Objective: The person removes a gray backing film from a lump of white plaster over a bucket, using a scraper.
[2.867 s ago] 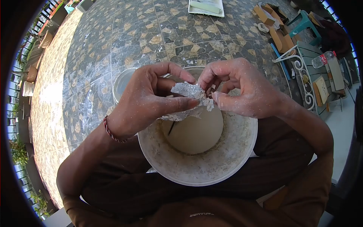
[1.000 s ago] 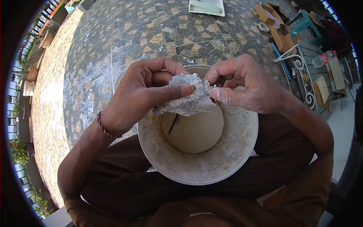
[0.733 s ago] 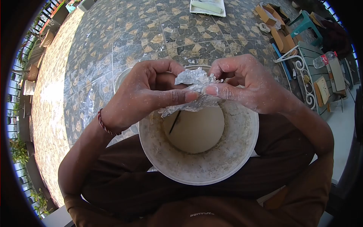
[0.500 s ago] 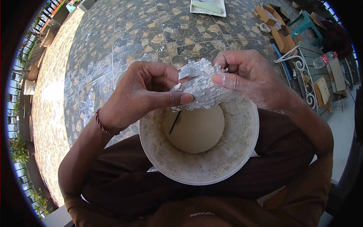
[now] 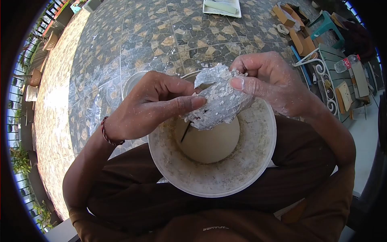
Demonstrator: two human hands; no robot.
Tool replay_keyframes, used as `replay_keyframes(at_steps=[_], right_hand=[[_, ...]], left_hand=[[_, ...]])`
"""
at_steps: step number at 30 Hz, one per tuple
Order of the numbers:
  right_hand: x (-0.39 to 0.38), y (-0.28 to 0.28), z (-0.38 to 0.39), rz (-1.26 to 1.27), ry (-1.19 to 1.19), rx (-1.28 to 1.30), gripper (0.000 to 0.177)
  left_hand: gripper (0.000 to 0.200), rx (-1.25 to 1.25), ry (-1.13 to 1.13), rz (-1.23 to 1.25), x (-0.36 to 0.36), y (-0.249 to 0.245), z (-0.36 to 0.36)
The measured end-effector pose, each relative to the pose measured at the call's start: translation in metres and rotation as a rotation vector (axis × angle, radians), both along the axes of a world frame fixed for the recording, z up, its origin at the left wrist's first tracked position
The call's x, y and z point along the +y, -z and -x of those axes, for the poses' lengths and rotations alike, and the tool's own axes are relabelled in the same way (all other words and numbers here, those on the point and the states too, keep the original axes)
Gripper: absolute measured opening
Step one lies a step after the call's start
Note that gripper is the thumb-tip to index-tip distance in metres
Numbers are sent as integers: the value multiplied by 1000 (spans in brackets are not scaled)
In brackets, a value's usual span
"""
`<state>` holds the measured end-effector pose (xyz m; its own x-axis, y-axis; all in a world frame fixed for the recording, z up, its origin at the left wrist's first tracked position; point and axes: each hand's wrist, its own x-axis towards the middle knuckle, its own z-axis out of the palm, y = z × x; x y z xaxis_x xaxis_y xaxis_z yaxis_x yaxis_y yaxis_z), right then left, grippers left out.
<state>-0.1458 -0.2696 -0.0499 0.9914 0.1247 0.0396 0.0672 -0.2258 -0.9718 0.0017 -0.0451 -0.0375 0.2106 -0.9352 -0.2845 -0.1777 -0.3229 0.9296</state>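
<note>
A crumbly, whitish-grey flaky piece (image 5: 223, 103) is held over a large round bucket (image 5: 254, 161) between my legs. My left hand (image 5: 161, 101) pinches its left side between thumb and fingers. At its upper right, my right hand (image 5: 270, 82) grips it with the thumb on top and the fingers curled behind. Pale cloudy liquid (image 5: 213, 141) lies in the bottom of the bucket, and a thin dark stick (image 5: 186, 132) slants into it. White residue dots both hands.
Behind my left hand is the rim of another round container (image 5: 130, 85). A white tray (image 5: 222, 8) lies on the tiled floor ahead. To the right are cardboard boxes (image 5: 302, 42), a teal stool (image 5: 327, 28) and a bench (image 5: 336, 60) bearing a plastic bottle (image 5: 346, 63).
The flaky piece has tilted and its lower part hangs further down over the bucket, showing more of its surface. My left hand has shifted slightly, uncovering more of the container behind it.
</note>
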Motion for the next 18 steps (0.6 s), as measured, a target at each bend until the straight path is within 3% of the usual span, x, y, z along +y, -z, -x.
replay_keyframes(at_steps=[9, 14, 17, 18], right_hand=[[-10, -18, 7, -77, 59, 93, 20], [-11, -18, 9, -8, 77, 83, 18], [-7, -21, 8, 75, 24, 87, 21], [-5, -19, 7, 41, 19, 69, 21]], left_hand=[[33, 389, -51, 90, 2, 18, -15], [29, 166, 191, -24, 4, 37, -10], [43, 15, 314, -10, 3, 35, -6], [47, -132, 325, 107, 3, 34, -3]])
